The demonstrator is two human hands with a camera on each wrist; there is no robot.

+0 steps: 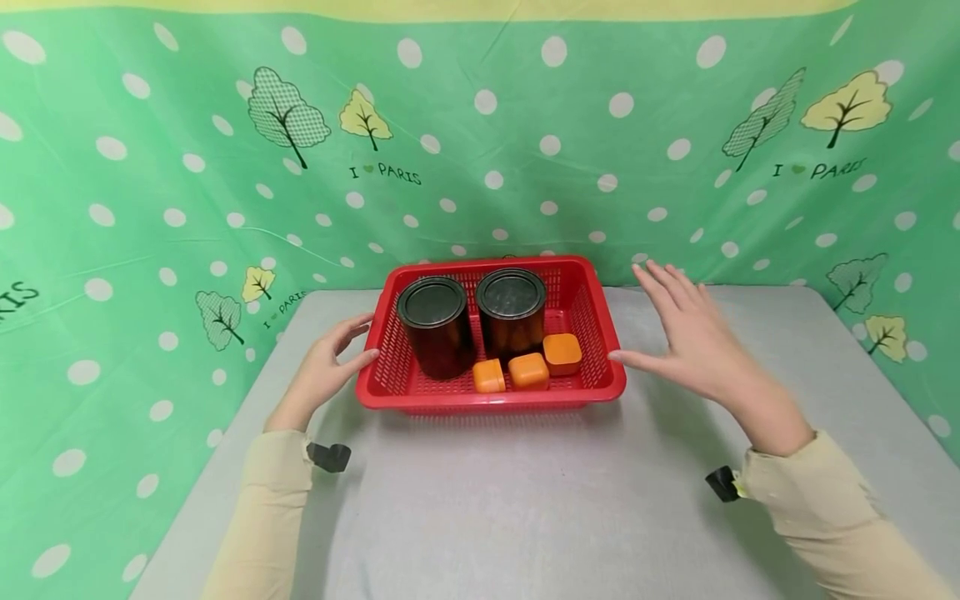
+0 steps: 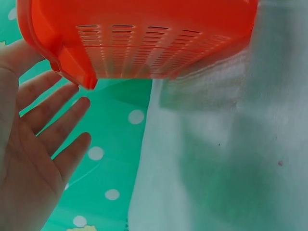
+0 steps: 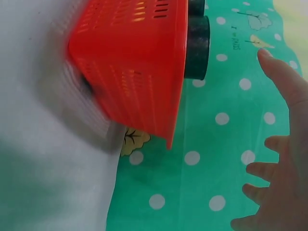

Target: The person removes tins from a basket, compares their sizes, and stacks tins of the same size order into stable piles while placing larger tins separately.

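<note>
Flanking a red plastic basket (image 1: 491, 401) at the centre of the head view, both hands are apart from each other and clamped on nothing. The left hand (image 1: 326, 367) lies beside the basket's left rim, its fingers loosely extended; in the left wrist view they fan out beneath a rim corner, though whether they touch it I cannot tell. The right hand (image 1: 696, 340), right of centre, spreads its fingers, with a gap between it and the basket in the right wrist view.

The basket is a rounded rectangle with a smooth, broad lip and slotted, mesh-like walls. Inside, at its left and middle, stand two glossy, dark brown cylinders: the left canister (image 1: 441, 340) and the right canister (image 1: 513, 327), each capped by a flat black lid with a raised ring. Toward the lower right of the basket sit three orange, soft-cornered pieces: the left block (image 1: 489, 377), the middle block (image 1: 529, 372) and the right block (image 1: 562, 354), squarish and flat-faced.

Below spreads a matte grey table (image 1: 480, 508); across the upper frame hangs a creased green cloth (image 1: 517, 125) printed with white ovals and trees.
</note>
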